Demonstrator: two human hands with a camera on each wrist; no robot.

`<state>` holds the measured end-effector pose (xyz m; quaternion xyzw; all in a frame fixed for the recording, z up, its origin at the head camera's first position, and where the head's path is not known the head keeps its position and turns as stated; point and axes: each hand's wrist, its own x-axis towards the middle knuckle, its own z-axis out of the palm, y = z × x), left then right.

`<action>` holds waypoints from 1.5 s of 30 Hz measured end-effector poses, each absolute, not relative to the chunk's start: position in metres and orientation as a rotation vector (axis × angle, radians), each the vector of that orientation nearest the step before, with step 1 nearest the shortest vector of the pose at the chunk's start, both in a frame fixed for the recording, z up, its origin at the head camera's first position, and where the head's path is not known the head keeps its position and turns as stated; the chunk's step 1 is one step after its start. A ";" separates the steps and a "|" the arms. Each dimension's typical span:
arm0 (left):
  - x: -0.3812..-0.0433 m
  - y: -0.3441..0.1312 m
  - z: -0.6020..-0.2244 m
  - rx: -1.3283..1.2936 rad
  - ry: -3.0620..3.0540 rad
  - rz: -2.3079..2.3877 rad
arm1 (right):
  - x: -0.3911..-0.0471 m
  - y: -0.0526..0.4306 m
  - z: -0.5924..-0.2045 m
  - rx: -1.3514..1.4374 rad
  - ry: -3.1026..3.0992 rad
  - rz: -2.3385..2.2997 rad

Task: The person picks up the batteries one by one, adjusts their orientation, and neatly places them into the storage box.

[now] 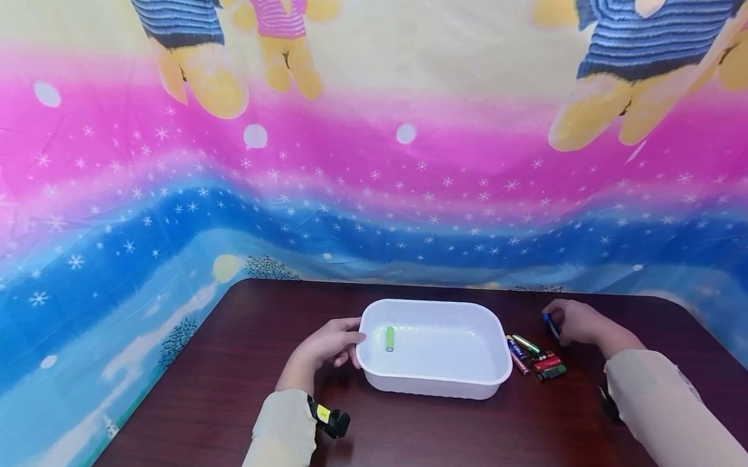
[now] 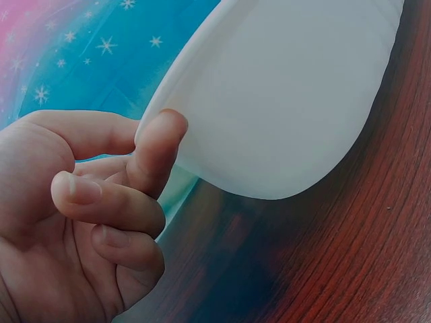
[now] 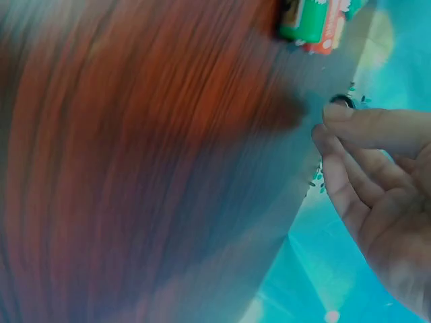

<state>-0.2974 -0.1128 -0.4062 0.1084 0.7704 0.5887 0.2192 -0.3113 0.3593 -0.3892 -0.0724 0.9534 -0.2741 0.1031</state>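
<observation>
A white plastic tub (image 1: pixel 437 385) stands on the table, with a light green battery (image 1: pixel 390 339) lying near its left end. My left hand (image 1: pixel 329 345) pinches the tub's left rim between thumb and finger; the left wrist view shows the rim (image 2: pixel 158 111) there. Beyond the tub's right side, my right hand (image 1: pixel 585 325) pinches a blue battery (image 1: pixel 550 325). In the right wrist view only its dark end (image 3: pixel 343 101) shows past the fingertips. Several loose batteries lie together between the tub and my right hand, among them a red battery (image 1: pixel 545 362) and a green-and-black battery (image 1: pixel 551 373).
The dark reddish-brown wooden table (image 1: pixel 414 441) carries everything. A patterned cloth backdrop (image 1: pixel 359 171) hangs behind its far edge and along the sides. A black wrist device (image 1: pixel 333 422) is strapped at my left cuff.
</observation>
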 end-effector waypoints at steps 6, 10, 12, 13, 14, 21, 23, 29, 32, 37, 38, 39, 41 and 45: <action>-0.297 -0.113 -0.406 0.305 2.130 1.635 | -0.309 0.361 -0.390 -0.074 2.562 -1.364; -0.297 -0.112 -0.405 0.293 2.134 1.625 | -0.308 0.358 -0.391 -0.050 2.377 -1.610; -0.296 -0.112 -0.405 0.288 2.135 1.622 | -0.308 0.356 -0.392 -0.067 2.325 -1.669; -0.296 -0.112 -0.405 0.281 2.132 1.621 | -0.309 0.356 -0.392 -0.077 2.312 -1.683; -0.296 -0.112 -0.405 0.281 2.133 1.620 | -0.309 0.355 -0.393 -0.078 2.298 -1.703; -0.295 -0.112 -0.406 0.276 2.141 1.618 | -0.310 0.351 -0.393 -0.104 2.252 -1.744; -0.295 -0.112 -0.405 0.277 2.139 1.619 | -0.310 0.350 -0.393 -0.112 2.232 -1.764; -0.296 -0.112 -0.405 0.278 2.131 1.622 | -0.312 0.348 -0.390 -0.134 2.178 -1.827; -0.295 -0.112 -0.404 0.276 2.134 1.621 | -0.313 0.348 -0.389 -0.156 2.167 -1.828; -0.295 -0.112 -0.403 0.275 2.132 1.621 | -0.314 0.345 -0.387 -0.165 2.176 -1.804; -0.295 -0.112 -0.403 0.275 2.130 1.622 | -0.315 0.344 -0.386 -0.176 2.181 -1.794; -0.295 -0.112 -0.403 0.275 2.130 1.622 | -0.315 0.343 -0.385 -0.182 2.184 -1.790; -0.295 -0.112 -0.403 0.273 2.129 1.622 | -0.316 0.339 -0.382 -0.189 2.179 -1.796; -0.295 -0.112 -0.403 0.267 2.127 1.623 | -0.317 0.331 -0.375 -0.177 2.171 -1.804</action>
